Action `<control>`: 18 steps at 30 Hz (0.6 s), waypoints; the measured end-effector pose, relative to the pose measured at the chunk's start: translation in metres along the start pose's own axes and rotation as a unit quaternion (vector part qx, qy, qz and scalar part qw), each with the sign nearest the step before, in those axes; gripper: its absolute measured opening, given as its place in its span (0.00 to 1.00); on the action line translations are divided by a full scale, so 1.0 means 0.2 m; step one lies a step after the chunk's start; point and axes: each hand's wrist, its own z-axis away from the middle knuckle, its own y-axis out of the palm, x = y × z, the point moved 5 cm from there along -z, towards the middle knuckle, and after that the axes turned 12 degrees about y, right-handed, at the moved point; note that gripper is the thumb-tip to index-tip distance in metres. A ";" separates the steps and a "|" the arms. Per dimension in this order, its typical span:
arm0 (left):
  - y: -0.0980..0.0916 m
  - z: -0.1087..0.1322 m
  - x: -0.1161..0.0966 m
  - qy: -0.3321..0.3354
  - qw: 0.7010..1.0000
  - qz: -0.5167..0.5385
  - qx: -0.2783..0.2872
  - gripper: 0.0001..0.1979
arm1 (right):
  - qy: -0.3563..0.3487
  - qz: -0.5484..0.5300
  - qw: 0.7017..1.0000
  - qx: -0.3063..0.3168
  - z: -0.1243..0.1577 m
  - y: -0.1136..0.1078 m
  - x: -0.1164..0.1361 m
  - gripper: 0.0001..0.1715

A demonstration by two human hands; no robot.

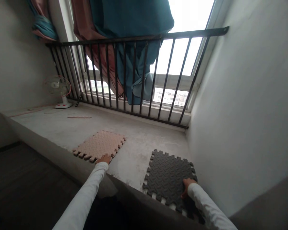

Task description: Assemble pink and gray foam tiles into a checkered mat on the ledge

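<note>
A pinkish-beige foam mat tile (99, 143) with jigsaw edges lies flat on the pale ledge, left of the middle. My left hand (104, 158) is closed on its near right corner, fingers over the top and partly hard to make out. To the right, a dark grey foam mat tile (170, 174) with a ribbed pattern lies by the wall, its near side at the ledge's front edge. My right hand (188, 187) grips the right side of this dark tile, thumb and fingers curled on its surface. A strip of bare concrete separates the two tiles.
Black metal railing (134, 76) runs along the window behind the ledge (134, 159). Teal and pink curtains (132, 19) hang over it. A small fan (61, 91) stands at the far left, near a thin strip (79, 117). A white wall (249, 111) bounds the right.
</note>
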 end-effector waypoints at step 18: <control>0.06 0.26 -1.19 0.392 0.918 0.053 -0.021 0.24 | 0.011 -0.020 1.000 0.009 0.02 -0.02 0.01 0.42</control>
